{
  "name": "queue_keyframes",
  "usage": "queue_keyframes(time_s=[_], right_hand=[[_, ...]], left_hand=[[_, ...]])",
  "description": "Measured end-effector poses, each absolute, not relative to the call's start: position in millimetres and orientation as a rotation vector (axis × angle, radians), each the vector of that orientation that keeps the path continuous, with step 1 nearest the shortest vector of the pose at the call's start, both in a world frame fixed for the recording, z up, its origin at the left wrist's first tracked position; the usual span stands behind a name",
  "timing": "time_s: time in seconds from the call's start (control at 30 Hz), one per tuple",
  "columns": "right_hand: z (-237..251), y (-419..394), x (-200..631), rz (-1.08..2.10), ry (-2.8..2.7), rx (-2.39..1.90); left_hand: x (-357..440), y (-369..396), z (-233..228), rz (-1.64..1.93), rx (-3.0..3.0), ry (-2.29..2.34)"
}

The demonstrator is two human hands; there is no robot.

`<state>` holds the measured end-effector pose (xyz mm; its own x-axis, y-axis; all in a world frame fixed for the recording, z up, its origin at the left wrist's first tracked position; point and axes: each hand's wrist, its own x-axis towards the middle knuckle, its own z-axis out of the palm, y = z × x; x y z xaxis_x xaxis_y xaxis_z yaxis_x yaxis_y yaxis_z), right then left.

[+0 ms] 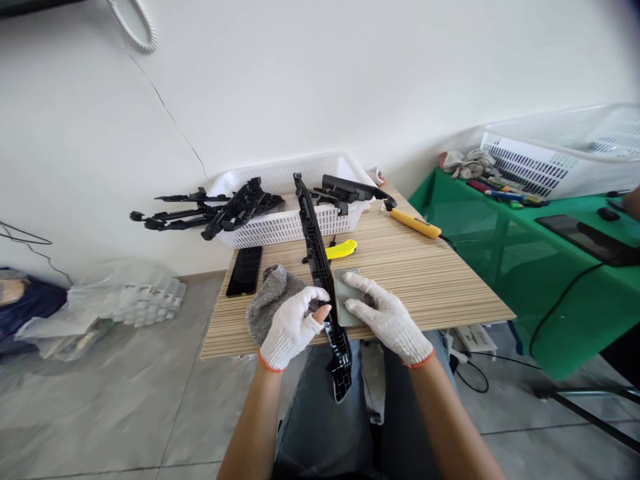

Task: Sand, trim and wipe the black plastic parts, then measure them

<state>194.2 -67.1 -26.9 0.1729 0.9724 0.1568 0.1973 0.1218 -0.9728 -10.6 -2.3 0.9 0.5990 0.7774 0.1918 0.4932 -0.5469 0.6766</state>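
Observation:
My left hand [294, 325], in a white knit glove with the thumb tip bare, is closed around a long black plastic trim piece [314, 247]. The piece slants from above the basket down past the table's front edge toward my knees. My right hand [389, 315], also gloved, lies beside it with fingers apart on a flat grey-green rectangular pad [342, 293]. The pad is close against the trim piece's right side; any fingers beneath it are hidden. A grey cloth [270, 303] lies by my left hand. Behind the pad is a yellow-handled cutter [343, 249], partly hidden by the piece.
A white plastic basket [260, 230] at the table's back holds several black plastic parts [240, 207] that overhang its left side. A black phone [245, 271] lies front left. A corded yellow-handled tool [415, 223] lies right. The green-covered table [465, 227] carries pens and another basket.

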Motion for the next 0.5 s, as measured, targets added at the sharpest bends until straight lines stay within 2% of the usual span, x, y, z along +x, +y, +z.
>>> queue_keyframes(time_s=[0.13, 0.33, 0.5], right_hand=[[-24.2, -69.3, 197.1, 1.011, -1.382, -1.195], [-29.9, -66.4, 196.9, 0.838, -1.245, -1.326], [-30.6, -68.6, 198.7, 1.088, -1.245, -1.136]], left_hand=[[-11.8, -2.5, -0.4, 0.607, 2.283, 1.043], [-11.1, -3.5, 1.7, 0.615, 2.312, 1.019], [-9.7, -1.8, -1.6, 0.639, 2.132, 1.064]])
